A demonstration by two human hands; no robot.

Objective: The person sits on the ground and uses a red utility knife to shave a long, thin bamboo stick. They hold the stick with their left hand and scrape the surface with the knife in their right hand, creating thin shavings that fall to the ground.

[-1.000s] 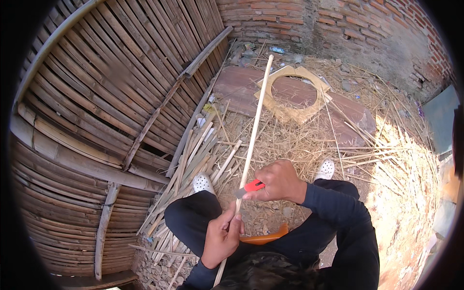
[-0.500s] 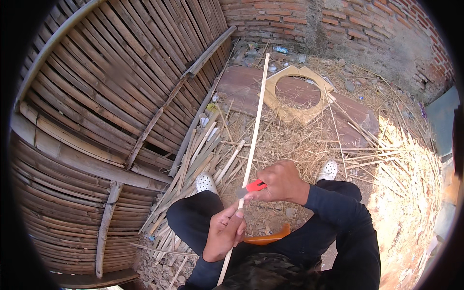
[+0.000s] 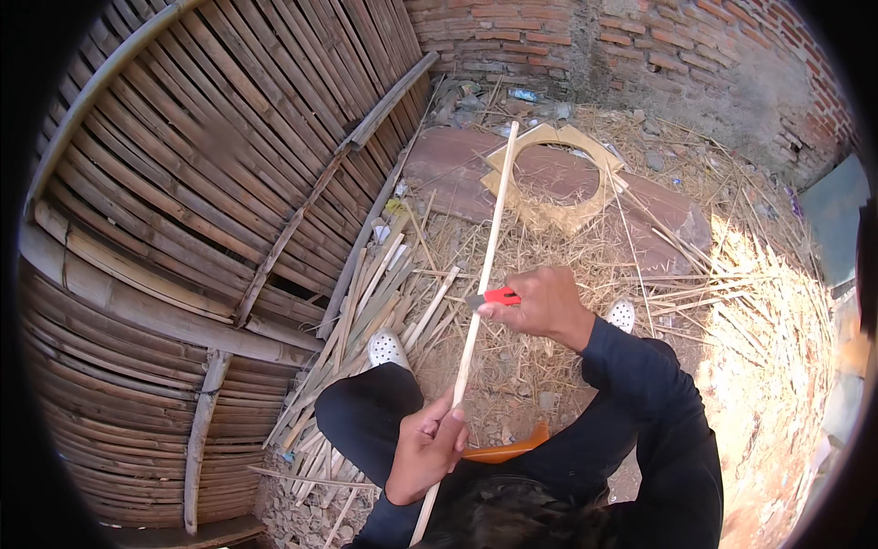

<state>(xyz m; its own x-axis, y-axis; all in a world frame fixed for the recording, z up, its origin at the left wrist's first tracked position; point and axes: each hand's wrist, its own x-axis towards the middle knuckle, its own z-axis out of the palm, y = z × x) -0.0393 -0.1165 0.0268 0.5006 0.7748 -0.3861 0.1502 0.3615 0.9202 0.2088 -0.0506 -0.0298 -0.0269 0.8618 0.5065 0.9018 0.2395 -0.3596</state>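
Observation:
A long pale bamboo strip [image 3: 493,232] runs from my lap away toward the far wall. My left hand [image 3: 428,446] is wrapped round its near part, thumb lying along the top. Farther up the strip, my right hand [image 3: 541,304] grips a red utility knife [image 3: 501,296]. The knife's grey blade lies across the strip, seemingly touching it. Most of the knife's handle is hidden in my right fist.
A bamboo slat wall [image 3: 210,165] rises at the left, a brick wall [image 3: 521,37] at the back. Split bamboo pieces [image 3: 366,302] lie at the left. A board with a round hole [image 3: 604,197] rests on a brown panel [image 3: 448,169] amid straw. An orange seat [image 3: 508,448] is under me.
My right hand has slid the knife farther up the strip, away from my left hand. The strip's far end has dipped slightly nearer and to the right.

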